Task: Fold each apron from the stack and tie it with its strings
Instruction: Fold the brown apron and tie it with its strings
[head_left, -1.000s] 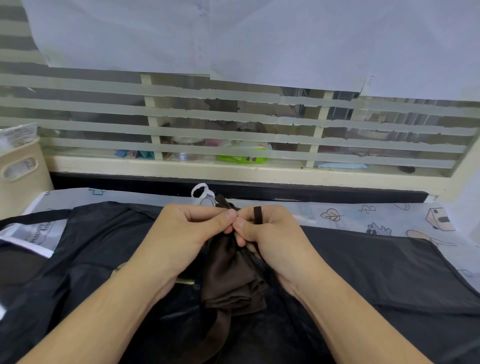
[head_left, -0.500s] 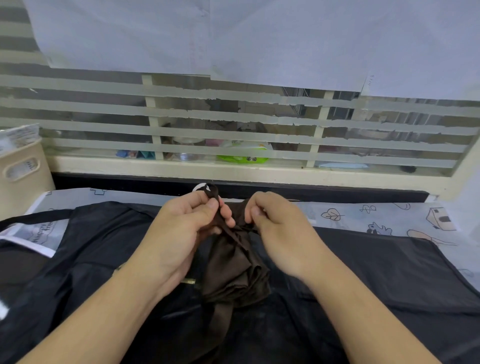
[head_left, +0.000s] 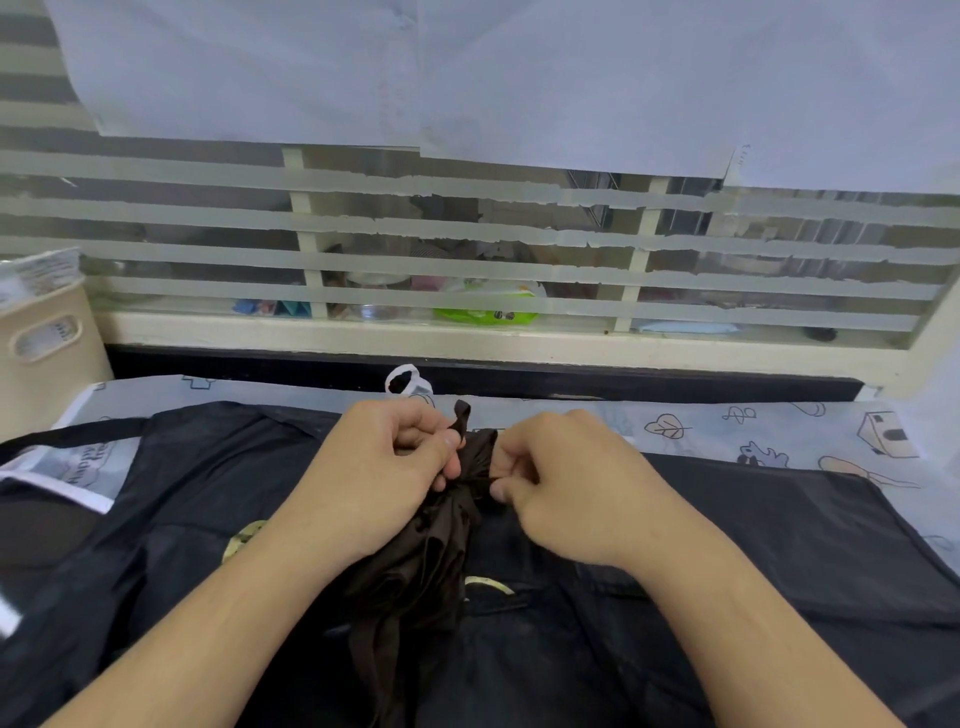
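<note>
Left hand (head_left: 395, 467), right hand (head_left: 561, 483) pinch brown apron (head_left: 421, 566); label (head_left: 85, 460) reads "Happy".

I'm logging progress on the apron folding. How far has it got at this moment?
Done: the brown apron is already gathered into a folded bundle. In hand: the left hand pinches a brown string end while the right hand grips the bundle's top, so tying is under way. Left: the black aprons underneath lie spread, unfolded.

Table (head_left: 779, 431) under cartoon-printed cover, black aprons (head_left: 753, 545) spread across it, beige basket (head_left: 47, 343) at left
</note>
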